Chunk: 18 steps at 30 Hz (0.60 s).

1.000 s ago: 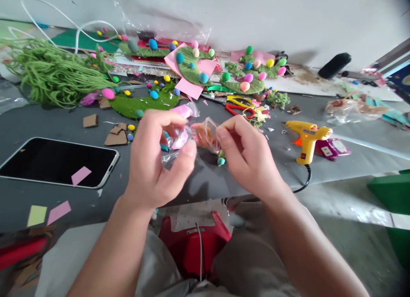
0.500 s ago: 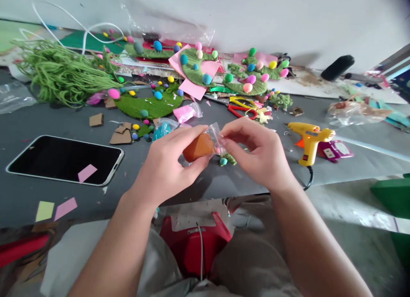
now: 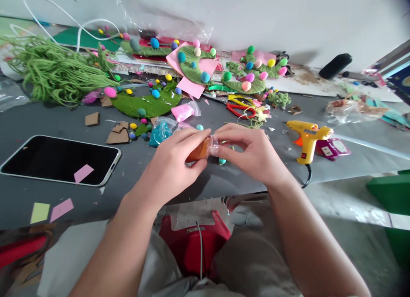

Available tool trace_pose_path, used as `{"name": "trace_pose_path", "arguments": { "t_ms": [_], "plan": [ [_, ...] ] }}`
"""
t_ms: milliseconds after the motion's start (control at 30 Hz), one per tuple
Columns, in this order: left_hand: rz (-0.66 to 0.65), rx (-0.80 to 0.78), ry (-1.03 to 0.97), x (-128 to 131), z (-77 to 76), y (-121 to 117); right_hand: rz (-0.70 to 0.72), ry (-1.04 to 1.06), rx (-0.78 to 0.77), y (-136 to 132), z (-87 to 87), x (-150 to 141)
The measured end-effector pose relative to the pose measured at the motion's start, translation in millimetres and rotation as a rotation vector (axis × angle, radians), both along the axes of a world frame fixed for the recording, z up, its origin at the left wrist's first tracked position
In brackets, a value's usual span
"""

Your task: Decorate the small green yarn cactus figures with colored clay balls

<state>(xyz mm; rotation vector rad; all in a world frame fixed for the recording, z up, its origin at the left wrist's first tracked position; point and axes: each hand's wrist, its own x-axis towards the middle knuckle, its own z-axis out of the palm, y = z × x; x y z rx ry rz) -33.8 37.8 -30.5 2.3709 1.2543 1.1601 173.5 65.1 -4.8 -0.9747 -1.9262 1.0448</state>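
Between thumb and fingers, my left hand (image 3: 176, 162) grips a small clear plastic bag with an orange-brown lump (image 3: 199, 151) inside, perhaps modelling clay. My right hand (image 3: 248, 151) pinches the clear end of the same bag (image 3: 212, 145). Both hands are held just above the front part of the grey table. Beyond my left hand lie a bag of blue material (image 3: 160, 133) and a bag of pink material (image 3: 183, 112). A small turquoise-tipped piece (image 3: 222, 160) shows partly behind my right fingers.
A yellow glue gun (image 3: 306, 139) rests at right, its cord over the edge. At left lies a phone (image 3: 60, 160). Farther back are green yarn (image 3: 57, 70), a green felt crescent (image 3: 144, 104) with coloured balls, and red-handled scissors (image 3: 241, 112).
My right hand has shifted slightly left and closer to my left hand. The bag's clear end, upright and loose before, is now bunched between the hands. The view has moved slightly.
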Motion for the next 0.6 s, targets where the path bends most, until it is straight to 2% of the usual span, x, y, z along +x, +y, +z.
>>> {"name": "trace_pose_path", "arguments": {
  "t_ms": [300, 600],
  "plan": [
    [0.017, -0.021, -0.035, 6, -4.7, 0, -0.053, -0.087, 0.073, -6, -1.8, -7],
    [0.062, -0.036, -0.08, 8, 1.3, -2, -0.109, -0.051, 0.233, -9, -7.4, -15]
  ]
}}
